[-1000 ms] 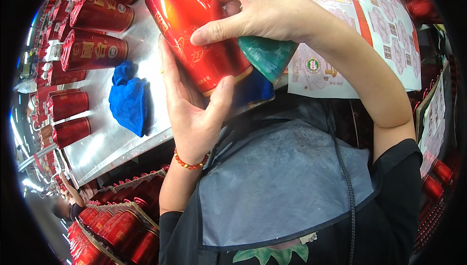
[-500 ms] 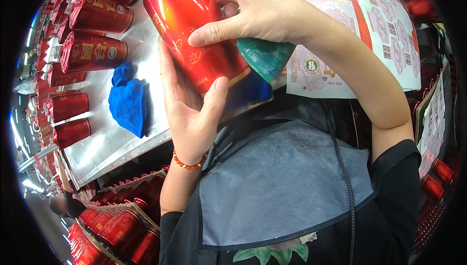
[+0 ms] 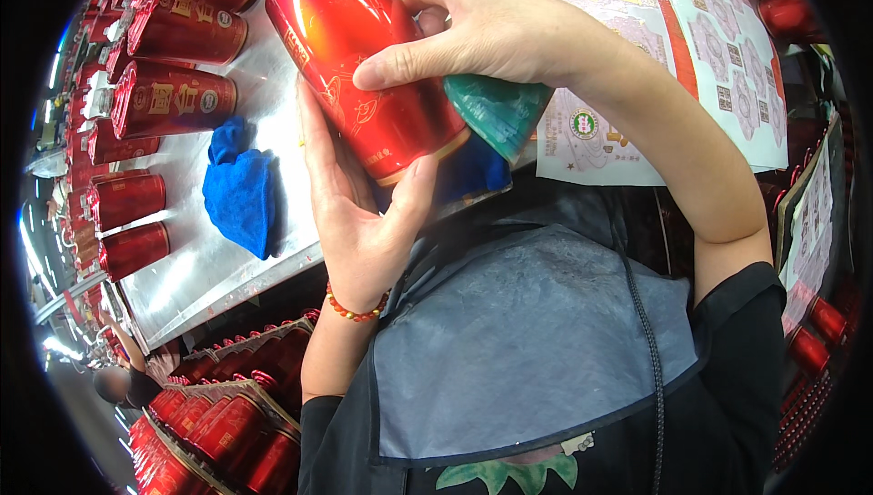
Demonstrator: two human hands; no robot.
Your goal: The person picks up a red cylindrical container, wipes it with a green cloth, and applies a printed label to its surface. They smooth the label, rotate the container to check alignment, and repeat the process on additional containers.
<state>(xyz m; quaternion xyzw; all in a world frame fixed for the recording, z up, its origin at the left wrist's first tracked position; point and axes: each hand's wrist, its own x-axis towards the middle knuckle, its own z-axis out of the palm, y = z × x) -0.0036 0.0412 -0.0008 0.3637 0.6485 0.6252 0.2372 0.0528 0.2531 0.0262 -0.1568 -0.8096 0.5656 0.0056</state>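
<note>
The slanted red bottle (image 3: 350, 31) over the table (image 3: 205, 281) could slip or twist if the left hand (image 3: 364, 231), cupping it, loosens while the right hand (image 3: 482, 31), thumb against it and seemingly closed round a green scraper (image 3: 500, 113), presses unevenly, with a blue cloth (image 3: 238, 190) and other bottles (image 3: 173, 100) crowding the left, label sheets (image 3: 605, 154) the right.

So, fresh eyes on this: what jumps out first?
The big glossy red bottle at top centre, with the left hand cupped around its lower end and the right hand's thumb on its front. Next, the bright blue cloth crumpled on the metal table left of them, and the green flat piece below the right hand.
</note>
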